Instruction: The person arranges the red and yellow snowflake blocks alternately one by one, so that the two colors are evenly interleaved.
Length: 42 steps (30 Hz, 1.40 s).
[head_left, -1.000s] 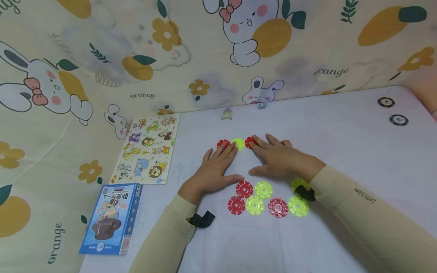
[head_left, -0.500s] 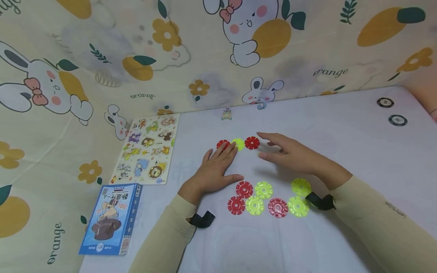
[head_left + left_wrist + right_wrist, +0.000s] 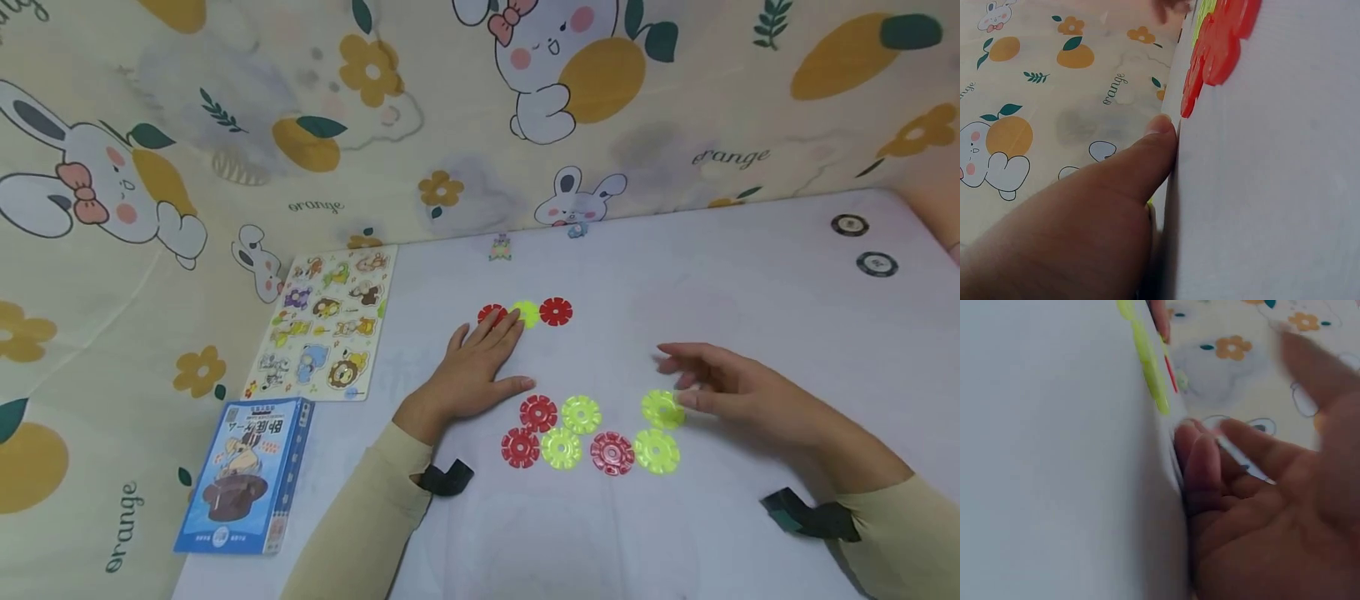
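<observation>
In the head view my left hand (image 3: 471, 377) lies flat, its straight fingertips on a red notched plastic disc (image 3: 489, 312) and touching the edge of a yellow-green disc (image 3: 528, 313). Another red disc (image 3: 556, 312) completes that row on its right. My right hand (image 3: 757, 408) has loosely bent fingers and holds nothing. Its thumb tip is beside a yellow-green disc (image 3: 660, 409); whether they touch I cannot tell. Nearer lie more red and yellow-green discs, among them a dull red one (image 3: 612, 453). The right wrist view shows the right thumb (image 3: 1319, 369) apart from the fingers.
At the left are a sticker sheet (image 3: 322, 325) and a blue box (image 3: 243, 475). Two black-and-white round chips (image 3: 877, 264) lie at the far right. Small figure stickers (image 3: 500, 247) sit near the back edge, before a patterned cloth (image 3: 465, 100).
My right hand has lifted off the right-hand red disc and moved right and nearer, beside the yellow-green discs. That red disc is now uncovered. My left hand has stayed in place.
</observation>
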### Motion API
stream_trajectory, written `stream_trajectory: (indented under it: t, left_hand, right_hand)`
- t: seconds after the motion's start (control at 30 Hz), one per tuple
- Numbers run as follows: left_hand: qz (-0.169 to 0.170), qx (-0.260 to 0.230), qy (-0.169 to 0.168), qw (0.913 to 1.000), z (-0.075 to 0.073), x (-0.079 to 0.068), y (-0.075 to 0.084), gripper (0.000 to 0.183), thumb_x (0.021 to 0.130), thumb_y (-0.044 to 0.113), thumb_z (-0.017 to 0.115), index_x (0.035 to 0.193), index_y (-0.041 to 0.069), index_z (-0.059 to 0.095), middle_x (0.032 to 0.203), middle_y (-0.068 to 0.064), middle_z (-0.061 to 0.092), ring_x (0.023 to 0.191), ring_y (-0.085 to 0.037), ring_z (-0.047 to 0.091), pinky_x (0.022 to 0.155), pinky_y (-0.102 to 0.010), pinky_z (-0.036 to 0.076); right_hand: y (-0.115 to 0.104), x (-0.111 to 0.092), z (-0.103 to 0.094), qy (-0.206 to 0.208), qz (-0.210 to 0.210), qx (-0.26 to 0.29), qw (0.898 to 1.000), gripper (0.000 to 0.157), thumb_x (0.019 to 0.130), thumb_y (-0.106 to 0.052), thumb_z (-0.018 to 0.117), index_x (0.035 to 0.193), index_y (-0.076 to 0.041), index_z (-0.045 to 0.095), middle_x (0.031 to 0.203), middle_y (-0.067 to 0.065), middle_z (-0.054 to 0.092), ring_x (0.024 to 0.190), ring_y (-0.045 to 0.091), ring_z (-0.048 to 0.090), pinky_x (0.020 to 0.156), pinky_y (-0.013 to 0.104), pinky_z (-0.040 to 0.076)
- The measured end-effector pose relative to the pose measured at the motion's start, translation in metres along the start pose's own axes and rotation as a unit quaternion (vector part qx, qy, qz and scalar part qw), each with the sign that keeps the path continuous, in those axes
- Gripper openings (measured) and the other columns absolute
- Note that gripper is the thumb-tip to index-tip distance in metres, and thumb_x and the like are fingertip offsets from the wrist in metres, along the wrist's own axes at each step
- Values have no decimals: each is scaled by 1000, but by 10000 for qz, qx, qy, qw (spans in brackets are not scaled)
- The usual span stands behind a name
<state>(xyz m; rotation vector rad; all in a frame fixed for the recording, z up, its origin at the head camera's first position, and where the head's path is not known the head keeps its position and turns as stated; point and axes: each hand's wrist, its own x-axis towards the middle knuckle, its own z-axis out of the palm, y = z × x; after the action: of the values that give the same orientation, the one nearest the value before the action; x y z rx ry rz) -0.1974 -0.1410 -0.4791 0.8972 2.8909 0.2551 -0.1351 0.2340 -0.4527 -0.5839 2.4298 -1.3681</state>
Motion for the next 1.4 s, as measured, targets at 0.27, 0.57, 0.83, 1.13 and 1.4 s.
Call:
stream_trajectory:
  t: [0.27,0.57,0.83,1.13,1.4]
  left_hand:
    - [-42,-66,-55,10000,-1,0,2,89,86,75,34,155,25,9,159,12,0,144,-16,-5,110,-55,2]
    - [-57,-32,-32,10000,0,0,0,88,86,76,32,155,27,8,158,14,-1,144,-15,-6,110,-54,1]
    - [-10,-75,-22,10000,0,1,1,90,85,76,35,155,24,9,159,11,0,144,-16,-4,109,-55,2]
    - [-60,-15,23,10000,2,0,-2,90,85,77,33,155,25,9,159,13,-2,144,-15,-5,110,-54,1]
    - [-46,-14,-13,10000,3,0,-1,90,85,77,32,155,26,7,158,14,-3,143,-14,-7,110,-54,0]
  right_hand:
    - [-2,-10,14,84,195,-1294,9914,46,77,-40,79,116,-23,60,112,-5,48,101,13,43,77,16,40]
    - [-10,9,12,747,674,-528,9935,25,89,-32,69,108,-20,60,89,3,58,78,21,54,61,25,49]
    - [-6,62,17,1446,807,-217,9860,27,92,-27,66,116,-16,59,94,6,56,82,22,52,64,25,49]
    - [-2,98,18,1845,1065,-129,9770,37,94,-20,63,130,-15,55,111,8,53,84,24,57,71,32,52]
    - [-7,86,28,917,193,-2229,9703,56,90,-30,68,139,-10,51,148,10,35,132,35,28,101,55,33]
